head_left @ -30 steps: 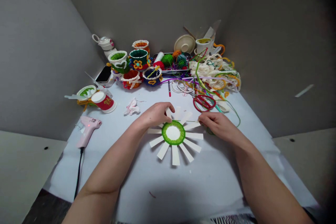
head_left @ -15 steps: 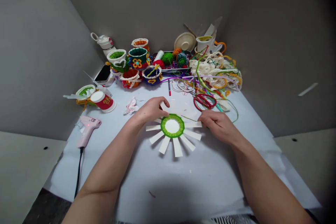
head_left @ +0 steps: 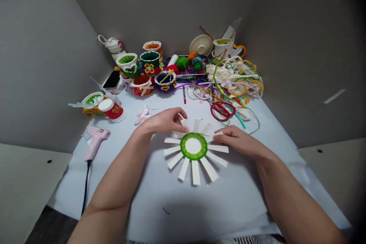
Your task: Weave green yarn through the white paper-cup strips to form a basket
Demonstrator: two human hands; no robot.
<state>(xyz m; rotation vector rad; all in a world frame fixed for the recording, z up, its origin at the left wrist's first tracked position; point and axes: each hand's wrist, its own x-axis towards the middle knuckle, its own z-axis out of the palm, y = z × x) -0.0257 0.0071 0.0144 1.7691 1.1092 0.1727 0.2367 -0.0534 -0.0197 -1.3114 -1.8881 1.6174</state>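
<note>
A cut-open paper cup (head_left: 209, 170) lies in front of me, its white strips fanned out like petals around a round white base. Green yarn (head_left: 193, 156) is wound in a ring through the strips close to that base. At the upper left of the fan, my left hand (head_left: 170, 120) pinches a strip between thumb and fingers. My right hand (head_left: 236, 139) is closed at the right side, fingertips against another strip. A thin end of yarn runs from the ring towards those fingertips; the exact grip is partly hidden.
To the left lie a pink glue gun (head_left: 95, 141) with its cord and a red-and-white paper cup (head_left: 113, 110). Red-handled scissors (head_left: 223, 111) rest beyond my right hand. Several yarn-covered cups (head_left: 150, 63), yarn balls (head_left: 182, 63) and a lace heap (head_left: 234, 76) line the back.
The fanned cup has shifted slightly right and towards me, turning flatter so the far strips show. My right hand has come lower and closer to the ring, and the yarn between them is shorter.
</note>
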